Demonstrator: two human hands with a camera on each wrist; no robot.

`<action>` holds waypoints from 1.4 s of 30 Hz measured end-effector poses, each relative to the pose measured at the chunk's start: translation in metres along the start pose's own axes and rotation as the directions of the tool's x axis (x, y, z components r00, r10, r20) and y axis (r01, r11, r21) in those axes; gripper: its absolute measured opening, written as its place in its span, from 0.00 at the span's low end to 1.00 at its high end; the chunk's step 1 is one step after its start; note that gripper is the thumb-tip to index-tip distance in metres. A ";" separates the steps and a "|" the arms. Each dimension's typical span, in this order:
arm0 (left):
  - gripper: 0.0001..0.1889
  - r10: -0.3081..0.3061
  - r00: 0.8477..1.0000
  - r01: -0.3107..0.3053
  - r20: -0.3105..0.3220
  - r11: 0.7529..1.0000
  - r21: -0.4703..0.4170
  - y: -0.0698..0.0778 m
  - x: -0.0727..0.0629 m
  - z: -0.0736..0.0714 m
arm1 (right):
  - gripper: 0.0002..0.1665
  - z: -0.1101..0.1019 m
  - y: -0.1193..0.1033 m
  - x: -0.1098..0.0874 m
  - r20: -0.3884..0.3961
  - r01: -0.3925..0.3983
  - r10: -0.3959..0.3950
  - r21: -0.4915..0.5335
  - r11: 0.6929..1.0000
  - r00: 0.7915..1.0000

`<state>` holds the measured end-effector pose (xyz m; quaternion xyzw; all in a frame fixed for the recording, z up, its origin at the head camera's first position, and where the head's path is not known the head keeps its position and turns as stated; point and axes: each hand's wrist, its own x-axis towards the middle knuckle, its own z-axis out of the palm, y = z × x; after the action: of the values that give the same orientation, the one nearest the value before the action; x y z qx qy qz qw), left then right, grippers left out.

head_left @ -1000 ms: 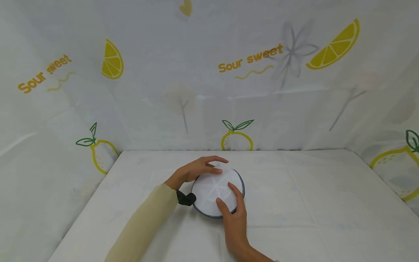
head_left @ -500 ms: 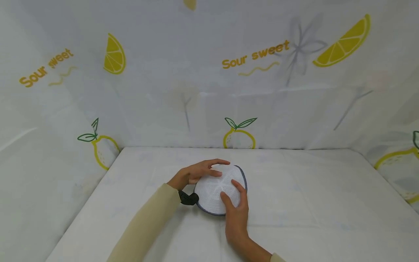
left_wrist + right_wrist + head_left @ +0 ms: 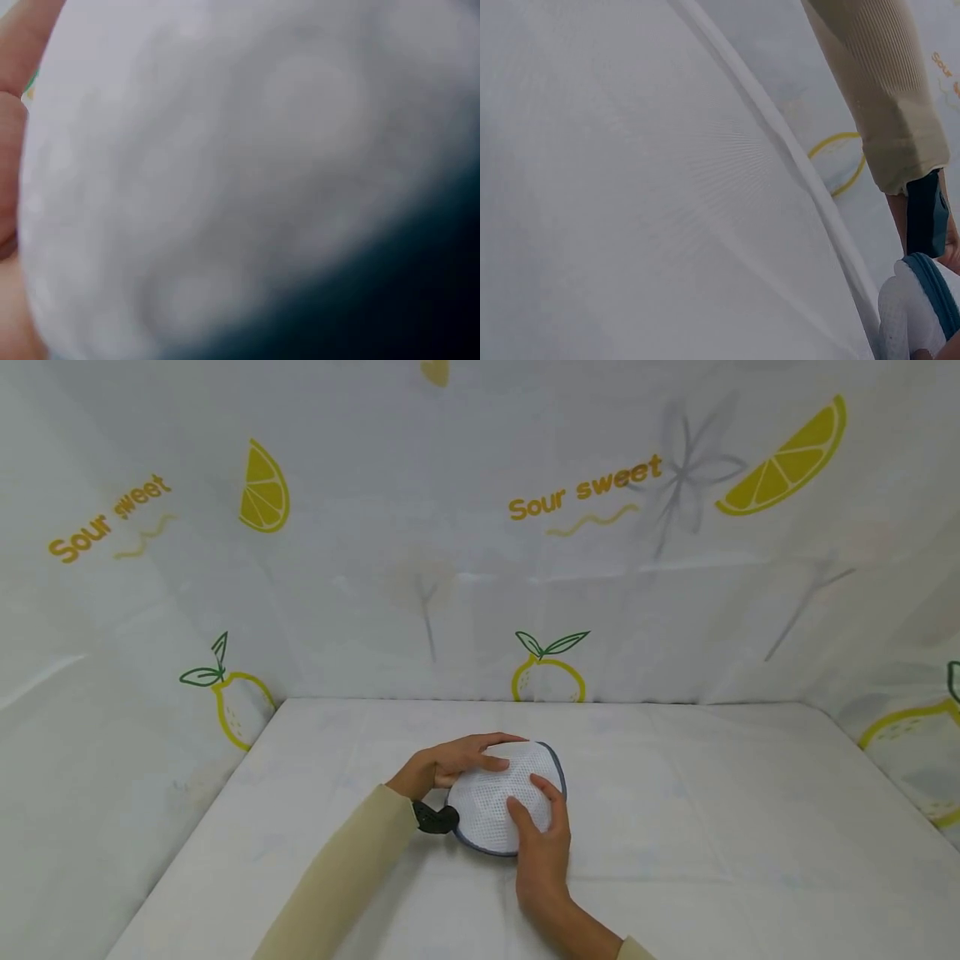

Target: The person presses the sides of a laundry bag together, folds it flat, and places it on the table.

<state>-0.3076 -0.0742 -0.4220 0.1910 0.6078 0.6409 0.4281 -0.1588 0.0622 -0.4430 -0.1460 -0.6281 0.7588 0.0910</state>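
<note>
A round white mesh laundry bag (image 3: pixel 487 814) with a dark blue-grey zipped rim is held over the table, a little tilted. On its far left side, my left hand (image 3: pixel 459 758) grips it, thumb across the mesh and fingers along the far edge. My right hand (image 3: pixel 543 856) holds the near right part, thumb and index finger on the front; its other fingers are hidden behind the bag. White mesh (image 3: pixel 172 172) fills most of the left wrist view, blurred. At the right wrist view's lower right corner, the bag's blue zipper edge (image 3: pixel 930 289) shows.
A white cloth covers the table (image 3: pixel 697 827). Behind it hangs a white sheet (image 3: pixel 360 568) printed with lemons and words, also along both sides. A black wrist strap device (image 3: pixel 435 818) on the left wrist sits against the bag's left rim.
The bag has tilted slightly and looks less round than a second ago. My left fingers have come down closer to its far edge. The right thumb has shifted slightly up the mesh.
</note>
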 end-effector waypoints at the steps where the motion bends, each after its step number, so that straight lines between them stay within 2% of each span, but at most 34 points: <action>1: 0.29 -0.003 1.000 0.003 -0.006 1.000 0.006 0.000 0.000 -0.001 | 0.29 0.000 -0.001 0.000 0.005 -0.007 0.007 0.008 1.000 1.000; 3: 0.29 -0.001 1.000 0.001 -0.017 1.000 0.025 -0.001 0.000 -0.002 | 0.31 0.001 -0.002 -0.001 0.015 -0.016 0.015 0.015 1.000 1.000; 7: 0.29 0.012 0.998 -0.005 -0.061 0.993 0.118 0.000 0.000 -0.002 | 0.32 0.002 -0.003 -0.002 0.008 -0.026 0.026 -0.014 1.000 1.000; 11: 0.27 0.046 0.992 -0.019 -0.121 0.976 0.216 0.002 0.001 -0.001 | 0.33 0.001 -0.002 -0.002 0.002 -0.026 0.026 -0.045 0.999 1.000; 13: 0.26 0.079 0.984 -0.030 -0.160 0.957 0.287 0.004 0.000 0.000 | 0.33 0.001 -0.003 -0.003 0.011 -0.026 0.026 -0.052 0.998 1.000; 19: 0.27 0.198 0.943 -0.052 -0.266 0.880 0.471 0.013 -0.003 0.004 | 0.34 -0.003 -0.008 -0.003 0.017 -0.047 0.049 -0.093 0.995 0.999; 22: 0.27 0.266 0.914 -0.059 -0.306 0.834 0.549 0.017 -0.004 0.011 | 0.35 -0.007 -0.011 -0.001 0.030 -0.047 0.050 -0.109 0.993 0.998; 26: 0.29 0.349 0.874 -0.046 -0.337 0.752 0.658 0.018 -0.006 0.022 | 0.36 -0.010 -0.014 0.001 0.057 -0.034 0.041 -0.121 0.992 0.998; 29: 0.29 0.383 0.852 -0.029 -0.357 0.715 0.698 0.017 -0.010 0.029 | 0.36 -0.011 -0.016 0.000 0.081 -0.028 0.039 -0.131 0.991 0.996; 32: 0.30 0.406 0.830 -0.018 -0.382 0.704 0.710 0.015 -0.017 0.032 | 0.38 -0.014 -0.020 -0.002 0.108 -0.016 0.037 -0.190 0.982 0.994; 38: 0.33 0.472 0.791 -0.061 -0.390 0.694 0.717 0.007 -0.031 0.035 | 0.43 -0.027 -0.028 -0.004 0.150 -0.003 0.061 -0.360 0.933 0.987; 42: 0.37 0.494 0.771 -0.042 -0.401 0.669 0.742 0.004 -0.046 0.046 | 0.44 -0.035 -0.036 -0.007 0.159 -0.010 0.079 -0.397 0.918 0.984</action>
<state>-0.2481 -0.0816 -0.3974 0.2278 0.8642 0.4483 0.0152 -0.1423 0.0995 -0.4132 -0.1098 -0.7700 0.6284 -0.0120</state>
